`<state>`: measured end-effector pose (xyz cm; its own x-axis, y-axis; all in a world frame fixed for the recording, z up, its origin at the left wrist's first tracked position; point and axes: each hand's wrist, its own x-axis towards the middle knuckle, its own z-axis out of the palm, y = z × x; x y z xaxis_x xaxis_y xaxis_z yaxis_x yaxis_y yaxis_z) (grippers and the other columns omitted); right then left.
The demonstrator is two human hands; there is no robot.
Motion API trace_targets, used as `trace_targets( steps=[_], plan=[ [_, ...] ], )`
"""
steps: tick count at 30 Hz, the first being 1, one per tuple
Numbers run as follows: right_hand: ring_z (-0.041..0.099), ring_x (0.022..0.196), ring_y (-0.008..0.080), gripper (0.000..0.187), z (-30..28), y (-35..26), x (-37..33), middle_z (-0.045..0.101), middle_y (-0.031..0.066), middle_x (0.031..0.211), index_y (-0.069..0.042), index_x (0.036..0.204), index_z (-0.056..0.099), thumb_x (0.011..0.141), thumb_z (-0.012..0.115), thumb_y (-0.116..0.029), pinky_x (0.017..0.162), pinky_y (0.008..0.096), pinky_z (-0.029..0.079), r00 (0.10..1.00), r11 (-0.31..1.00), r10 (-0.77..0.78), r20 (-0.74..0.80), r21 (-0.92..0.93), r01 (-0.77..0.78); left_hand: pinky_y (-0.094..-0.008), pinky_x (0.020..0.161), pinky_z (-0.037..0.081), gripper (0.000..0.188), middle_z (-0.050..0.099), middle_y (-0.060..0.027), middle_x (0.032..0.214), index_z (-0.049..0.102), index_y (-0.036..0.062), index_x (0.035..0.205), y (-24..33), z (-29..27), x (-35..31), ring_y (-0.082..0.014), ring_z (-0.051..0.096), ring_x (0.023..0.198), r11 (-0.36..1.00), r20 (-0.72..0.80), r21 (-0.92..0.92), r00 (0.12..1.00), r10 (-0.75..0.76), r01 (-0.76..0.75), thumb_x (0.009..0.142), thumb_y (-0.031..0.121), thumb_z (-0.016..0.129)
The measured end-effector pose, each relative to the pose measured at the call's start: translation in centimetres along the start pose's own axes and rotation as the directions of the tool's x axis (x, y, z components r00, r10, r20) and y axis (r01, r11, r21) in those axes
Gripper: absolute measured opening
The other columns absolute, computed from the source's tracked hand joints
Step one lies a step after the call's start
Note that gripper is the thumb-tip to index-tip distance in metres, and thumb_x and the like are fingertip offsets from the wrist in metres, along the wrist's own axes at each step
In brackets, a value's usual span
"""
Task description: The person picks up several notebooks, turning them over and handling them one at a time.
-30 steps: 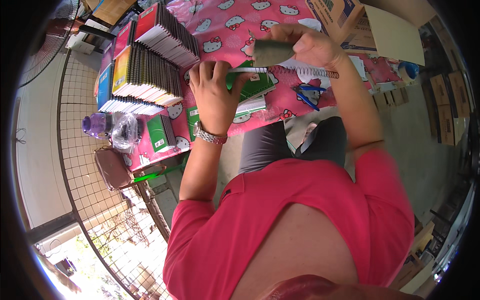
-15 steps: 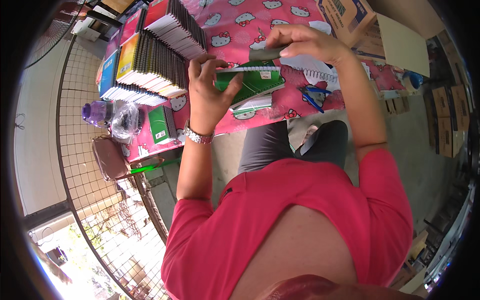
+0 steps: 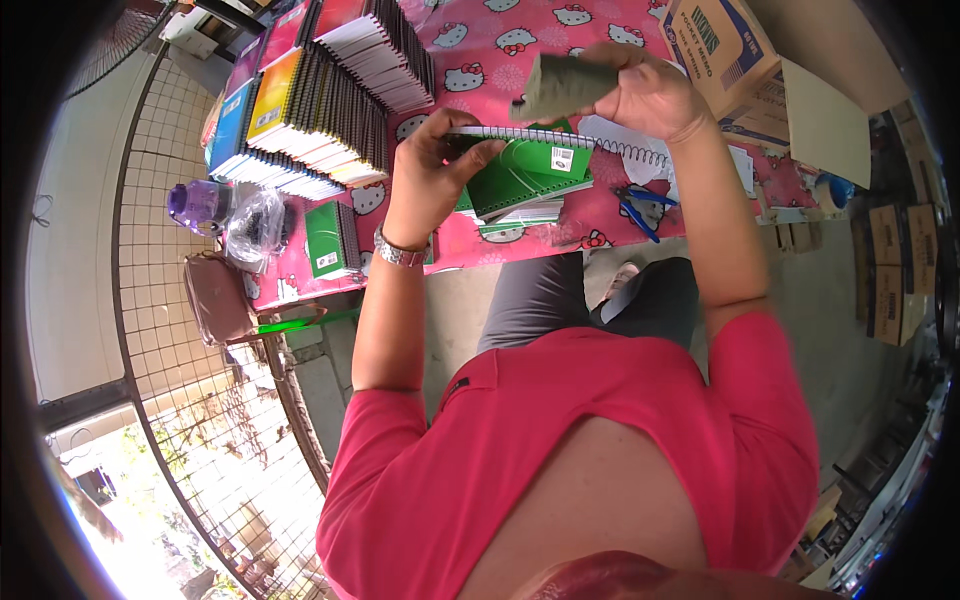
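My left hand (image 3: 436, 180) grips the left end of a green spiral notebook (image 3: 530, 172), thumb at its top edge. A wire coil (image 3: 640, 155) runs along that edge and sticks out past the notebook's right end. Above the coil my right hand (image 3: 655, 98) pinches a flat, dark grey-green piece (image 3: 562, 86) whose material I cannot make out. The piece is held up off the table. Below the held notebook lie more green notebooks (image 3: 528, 214), partly hidden. Blue-handled pliers (image 3: 638, 212) lie to their right.
Tall stacks of spiral notebooks (image 3: 320, 120) stand at the left of the pink patterned tablecloth (image 3: 470, 262). Another green notebook (image 3: 328, 240), a purple bottle (image 3: 195, 207) and a brown bag (image 3: 217, 298) are near the left edge. A cardboard box (image 3: 722, 60) stands at back right.
My right hand has turned the grey-green piece so its broad face shows. The notebook and coil in my left hand sit slightly further right and lower in view.
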<state>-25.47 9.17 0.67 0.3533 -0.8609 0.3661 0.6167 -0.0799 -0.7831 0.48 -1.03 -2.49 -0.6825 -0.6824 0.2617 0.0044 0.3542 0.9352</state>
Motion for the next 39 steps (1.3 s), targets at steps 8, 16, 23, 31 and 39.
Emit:
trace_targets(
  steps=[8, 16, 23, 31, 39],
  plan=[
    [0.060, 0.106, 0.0151, 0.037, -0.2, 0.4, 1.8, 0.067, 0.0066, 0.110, 0.003, 0.119, 0.065, 0.089, 0.062, -0.018, 0.096, 0.0308, 0.044, 0.960, 0.821, 0.190, -0.204, -0.504, -0.269, -0.0220, 0.063, 0.045, 0.024, 0.063, -0.0006, 0.081, 0.058, 0.0023, 0.102, 0.1, -0.6, 0.1, -0.0057, 0.057, 0.073, 0.979, 0.063, -0.198, 0.997, -0.037, 0.049, 0.086, 0.007, 0.076],
    [0.063, 0.108, 0.0285, 0.045, -8.8, 13.8, -8.8, 0.066, 0.0148, 0.117, -0.006, 0.128, 0.061, 0.090, 0.070, -0.029, 0.100, 0.0383, 0.045, 0.703, 0.116, 0.052, -0.709, -0.695, -0.709, -0.0223, 0.052, 0.050, 0.018, 0.061, -0.0004, 0.081, 0.058, 0.0005, 0.103, 1.1, 1.5, -0.6, -0.0058, 0.059, 0.070, 0.997, -0.180, -0.070, 0.984, 0.009, -0.022, 0.092, 0.009, 0.069],
    [0.050, 0.122, 0.0401, 0.058, -0.6, 16.8, -21.3, 0.054, 0.0195, 0.132, -0.007, 0.135, 0.051, 0.084, 0.070, -0.026, 0.101, 0.0488, 0.042, 0.803, -0.494, -0.372, -0.465, -0.634, -0.595, -0.0248, 0.055, 0.060, 0.024, 0.063, -0.0068, 0.091, 0.058, -0.0012, 0.114, 0.9, 1.8, -2.7, -0.0069, 0.060, 0.073, 0.986, -0.240, 0.165, 0.970, 0.042, -0.002, 0.097, 0.015, 0.064],
    [0.055, 0.107, 0.0343, 0.063, 0.1, 14.0, -20.2, 0.055, 0.0170, 0.116, -0.007, 0.133, 0.055, 0.076, 0.076, -0.023, 0.091, 0.0438, 0.048, 0.611, 0.093, -0.428, -0.666, -0.705, -0.703, -0.0258, 0.049, 0.055, 0.028, 0.068, -0.0088, 0.082, 0.061, -0.0012, 0.112, 0.1, 2.3, -1.7, -0.0096, 0.065, 0.060, 0.996, -0.220, 0.092, 0.975, 0.011, 0.009, 0.093, 0.018, 0.070],
    [0.057, 0.108, 0.0306, 0.064, 10.6, 8.2, -5.1, 0.057, 0.0129, 0.123, -0.005, 0.133, 0.057, 0.074, 0.076, -0.020, 0.093, 0.0413, 0.048, 0.857, 0.010, -0.498, -0.136, -0.988, -0.151, -0.0236, 0.050, 0.054, 0.019, 0.068, -0.0053, 0.080, 0.062, -0.0033, 0.108, 0.3, 2.2, -2.4, -0.0067, 0.064, 0.066, 1.000, -0.229, -0.004, 0.973, -0.011, 0.010, 0.092, 0.007, 0.068]
  ],
)
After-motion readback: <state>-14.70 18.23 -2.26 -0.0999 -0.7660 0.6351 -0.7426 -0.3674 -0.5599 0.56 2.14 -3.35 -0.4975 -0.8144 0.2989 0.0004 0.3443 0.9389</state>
